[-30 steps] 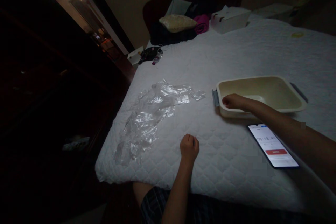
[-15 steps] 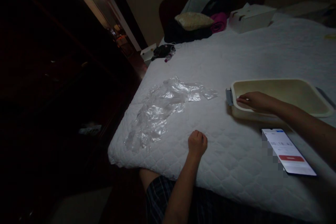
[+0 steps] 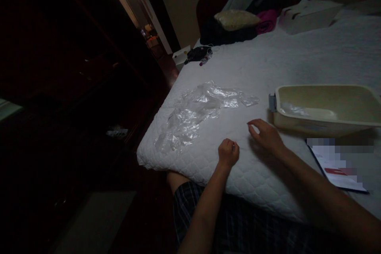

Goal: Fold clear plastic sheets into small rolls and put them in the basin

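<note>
on the bed (image 3: 250, 61), the tub (image 3: 351, 97) sits beside the right hand (image 3: 266, 137), fingers loosely parted, plastic (image 3: 204, 105) near the left hand (image 3: 228, 152), fingers curled.

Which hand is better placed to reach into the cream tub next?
Probably the right hand: it is nearer the cream tub and looks open, while the left hand is curled and farther off.
</note>
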